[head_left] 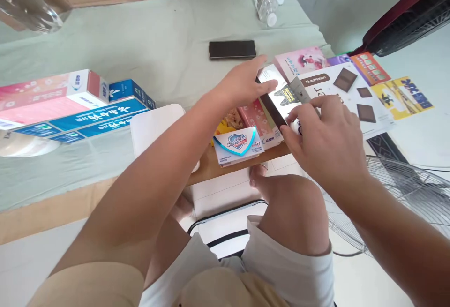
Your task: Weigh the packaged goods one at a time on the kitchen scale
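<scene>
A black and silver toothpaste box (276, 93) printed "Bamboo Charcoal" is tilted between my hands, a flap (298, 90) standing up along its side. My left hand (244, 79) grips its far left end, thumb across the silver face. At the near right end, my right hand (328, 140) has thumb and fingers closed around the box. A small white part shows by the right fingertips; I cannot tell what it is. Just below lie a white Safeguard soap box (239, 146) and a pink box (258, 118). Under the right hand is a white NutriMotion package (346, 86).
Blue toothpaste boxes (98, 117) and a pink-white box (52, 93) stand at left. A phone (232, 49) lies on the cloth-covered table (147, 40), with plastic bottles (264, 2) behind. Fans (415, 14) stand at right. Colourful packets (402, 96) lie at the right edge.
</scene>
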Available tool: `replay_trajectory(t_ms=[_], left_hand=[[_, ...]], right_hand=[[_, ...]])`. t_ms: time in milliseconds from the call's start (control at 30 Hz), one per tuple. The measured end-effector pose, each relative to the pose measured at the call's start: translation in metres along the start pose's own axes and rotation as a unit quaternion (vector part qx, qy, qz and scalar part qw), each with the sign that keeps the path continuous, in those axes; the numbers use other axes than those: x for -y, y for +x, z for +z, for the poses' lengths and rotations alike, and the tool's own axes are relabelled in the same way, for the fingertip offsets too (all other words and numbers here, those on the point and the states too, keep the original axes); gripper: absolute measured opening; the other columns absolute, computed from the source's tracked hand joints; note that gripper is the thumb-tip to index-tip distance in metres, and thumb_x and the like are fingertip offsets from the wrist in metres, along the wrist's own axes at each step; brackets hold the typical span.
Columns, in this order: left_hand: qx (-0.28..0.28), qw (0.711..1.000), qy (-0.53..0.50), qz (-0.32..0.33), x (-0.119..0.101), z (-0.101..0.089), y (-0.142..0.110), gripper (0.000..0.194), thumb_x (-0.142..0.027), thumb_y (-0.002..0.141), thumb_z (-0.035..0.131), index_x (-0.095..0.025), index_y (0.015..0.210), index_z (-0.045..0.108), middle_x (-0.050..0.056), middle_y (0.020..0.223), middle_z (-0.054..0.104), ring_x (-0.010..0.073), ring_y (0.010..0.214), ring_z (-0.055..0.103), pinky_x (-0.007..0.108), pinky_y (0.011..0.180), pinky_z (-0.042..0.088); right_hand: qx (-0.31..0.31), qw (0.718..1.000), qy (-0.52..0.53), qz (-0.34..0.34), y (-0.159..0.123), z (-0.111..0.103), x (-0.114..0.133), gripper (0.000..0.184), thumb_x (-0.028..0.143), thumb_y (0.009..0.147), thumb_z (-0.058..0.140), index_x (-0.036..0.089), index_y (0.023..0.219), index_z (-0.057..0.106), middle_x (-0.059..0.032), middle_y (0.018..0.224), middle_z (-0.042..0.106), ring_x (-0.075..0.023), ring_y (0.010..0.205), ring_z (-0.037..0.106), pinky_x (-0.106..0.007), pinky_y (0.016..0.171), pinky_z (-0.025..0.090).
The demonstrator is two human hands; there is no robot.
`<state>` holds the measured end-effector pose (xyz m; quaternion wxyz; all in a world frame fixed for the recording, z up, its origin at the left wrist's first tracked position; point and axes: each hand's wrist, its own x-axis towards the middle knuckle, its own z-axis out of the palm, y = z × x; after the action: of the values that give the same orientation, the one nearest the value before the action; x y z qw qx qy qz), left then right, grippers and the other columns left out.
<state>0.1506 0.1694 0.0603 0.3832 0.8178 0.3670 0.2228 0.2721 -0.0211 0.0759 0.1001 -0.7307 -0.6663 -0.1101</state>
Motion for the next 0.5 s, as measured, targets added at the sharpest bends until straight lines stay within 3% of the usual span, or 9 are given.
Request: replay_trajectory(t_ms=[100,367,500], left_hand=[[0.037,0.998,0.047,-0.010,-0.003,0.003,0.005,0.018,-0.042,0.093,0.068,-0.025,0.095,0.064,0.007,0.109,0.075,0.0303,0.110,0.070,0.041,0.099,0.052],[0.013,0.997,0.065,-0.032,-0.008,0.015,0.025,0.019,-0.039,0.098,0.064,-0.024,0.090,0.055,0.004,0.103,0.073,0.0275,0.106,0.069,0.040,0.093,0.049],[0.004,0.995,0.097,-0.031,-0.009,0.017,0.025,0.028,-0.048,0.103,0.055,-0.025,0.088,0.049,0.002,0.098,0.069,0.0220,0.098,0.065,0.038,0.092,0.048]], right_hand=[[-0.023,1.000,0.005,-0.005,-0.001,0.002,-0.001,0.034,0.036,0.102,0.044,0.026,0.123,0.068,-0.0187,0.119,0.067,-0.0357,0.102,0.065,-0.054,0.082,0.055],[0.014,0.999,0.019,-0.021,-0.015,-0.008,-0.013,0.034,0.030,0.098,0.052,0.030,0.129,0.067,-0.0147,0.128,0.071,-0.0454,0.131,0.060,-0.062,0.098,0.050],[0.014,0.999,0.026,-0.013,-0.018,-0.003,-0.023,0.037,0.026,0.097,0.054,0.030,0.131,0.067,-0.0137,0.132,0.071,-0.0452,0.133,0.060,-0.063,0.102,0.049]])
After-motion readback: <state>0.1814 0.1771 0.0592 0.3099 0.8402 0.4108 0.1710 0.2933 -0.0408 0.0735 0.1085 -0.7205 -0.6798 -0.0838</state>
